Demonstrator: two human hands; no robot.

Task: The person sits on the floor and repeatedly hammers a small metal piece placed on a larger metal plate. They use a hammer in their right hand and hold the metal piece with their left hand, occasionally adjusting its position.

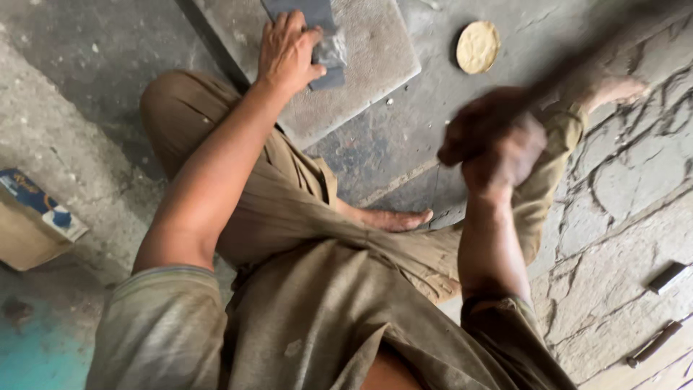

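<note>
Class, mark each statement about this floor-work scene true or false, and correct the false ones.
1. The left hand presses a dark flat metal piece onto a grey stone slab. True.
2. The right hand rests flat on the floor. False: it is raised and blurred, gripping a dark handle.
3. A round tan disc lies on the floor beyond the slab. True.
4. The person wears shoes. False: the bare foot shows.

Single view — a head-worn camera aimed steeply down from above the seated person, close over the olive-brown cloth trousers [310, 217] and both forearms. It faces the grey concrete floor [86, 108] ahead — no second view overlaps it.
</note>
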